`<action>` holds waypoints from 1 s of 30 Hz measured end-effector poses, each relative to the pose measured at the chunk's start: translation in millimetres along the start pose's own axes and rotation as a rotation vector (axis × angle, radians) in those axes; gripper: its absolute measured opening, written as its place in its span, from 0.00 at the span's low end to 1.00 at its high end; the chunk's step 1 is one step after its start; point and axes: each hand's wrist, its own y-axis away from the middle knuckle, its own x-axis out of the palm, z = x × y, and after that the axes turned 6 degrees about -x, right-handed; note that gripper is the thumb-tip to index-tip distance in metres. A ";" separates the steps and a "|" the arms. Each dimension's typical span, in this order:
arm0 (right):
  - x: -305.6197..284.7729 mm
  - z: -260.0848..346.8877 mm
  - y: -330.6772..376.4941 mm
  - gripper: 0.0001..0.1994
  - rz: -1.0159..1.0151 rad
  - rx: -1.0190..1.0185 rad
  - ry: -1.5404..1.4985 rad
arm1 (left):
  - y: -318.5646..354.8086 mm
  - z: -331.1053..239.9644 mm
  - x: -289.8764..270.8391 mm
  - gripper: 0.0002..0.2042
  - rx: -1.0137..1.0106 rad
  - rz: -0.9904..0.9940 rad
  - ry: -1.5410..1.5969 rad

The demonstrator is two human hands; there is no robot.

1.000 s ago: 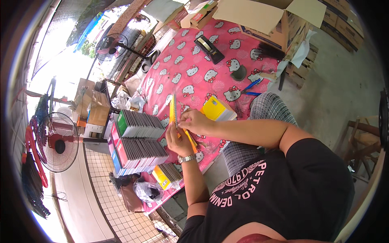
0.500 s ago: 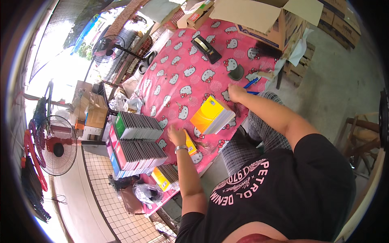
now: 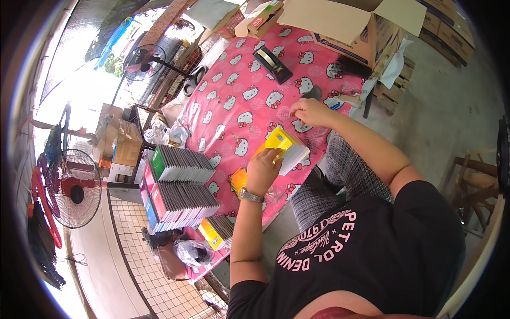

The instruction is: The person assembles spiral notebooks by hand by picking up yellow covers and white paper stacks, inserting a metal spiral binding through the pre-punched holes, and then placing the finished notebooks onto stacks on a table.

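A stack of yellow spiral notebooks (image 3: 295, 152) stands at the table's near edge. My left hand (image 3: 264, 171), with a metal watch at the wrist, has its fingers bent over the stack's left side and closed on it. Another yellow-orange notebook (image 3: 238, 179) lies beside that wrist, partly covered by the hand. Beyond the stack, my right hand (image 3: 312, 112) hovers over the pink tablecloth (image 3: 223, 119) with fingers curled together; what they hold, if anything, cannot be made out. A dark grey object (image 3: 314, 92) and a blue-handled tool (image 3: 333, 101) are just behind it, partly hidden.
Tall piles of spiral notebooks (image 3: 183, 183) stand on the left, with more yellow notebooks (image 3: 215, 232) nearer me. A black tape dispenser (image 3: 272, 65) sits farther back. An open cardboard box (image 3: 345, 48) is at the far right. Fans (image 3: 74, 189) stand left of the table.
My left hand has moved right and up, from the lying notebook to the yellow stack. The right hand has shifted slightly left and farther away, now covering part of the grey object.
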 end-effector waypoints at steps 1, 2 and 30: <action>-4.3 4.7 5.0 0.12 -0.027 -0.185 -0.022 | -3.1 -0.8 -6.1 0.12 -0.036 0.000 0.050; -6.3 12.7 9.1 0.11 -0.047 -0.370 -0.047 | -4.4 -0.6 -12.3 0.12 -0.079 0.001 0.101; -5.8 67.4 2.6 0.16 0.193 -0.261 -0.033 | -32.6 -14.0 8.1 0.12 0.029 -0.364 -0.155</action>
